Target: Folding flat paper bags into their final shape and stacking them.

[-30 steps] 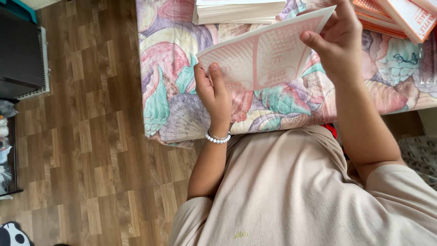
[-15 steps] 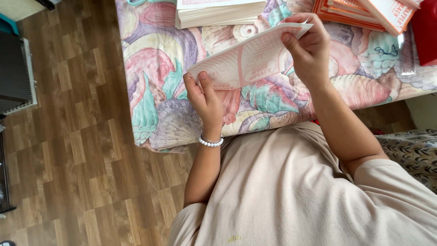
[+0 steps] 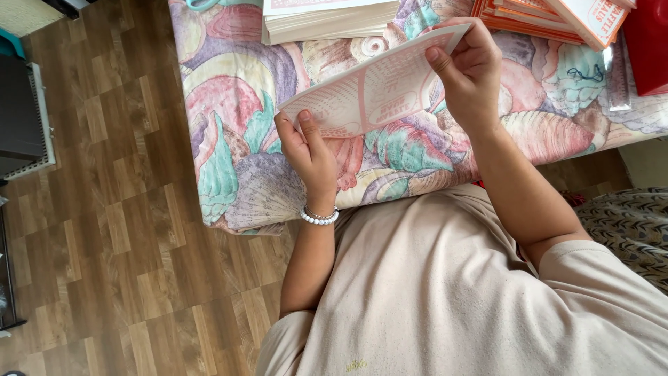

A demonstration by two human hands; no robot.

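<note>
Head view, only view there is. Both hands on one flat printed card sheet [image 3: 372,90], pale with pink print, held in the air just above the surface [image 3: 229,139], which is draped in a shell-pattern cloth.

Left hand [image 3: 309,150]: grip clenched on the sheet's lower-left end, thumb on the near face, fingers behind. Right hand [image 3: 470,73]: grip clenched on the upper-right end, thumb on top, fingers wrapped round the far edge.

Key relation: the sheet's long axis runs straight from one grip to the other, rising from the left grip up and away to the right grip. The sheet spans the gap, slightly bowed, near face tilted toward the camera. Neither hand is nearer; each holds one end.

Beyond the left grip, away from the body: stack of pale sheets [image 3: 330,21] on the surface. Beyond and outboard of the right grip: pile of orange-edged folded cards [image 3: 536,17]. Red thing [image 3: 647,49] further outboard, cannot tell what.

Bead bracelet [image 3: 319,218] on the left wrist. Wood floor [image 3: 104,244] outboard of the left arm.
</note>
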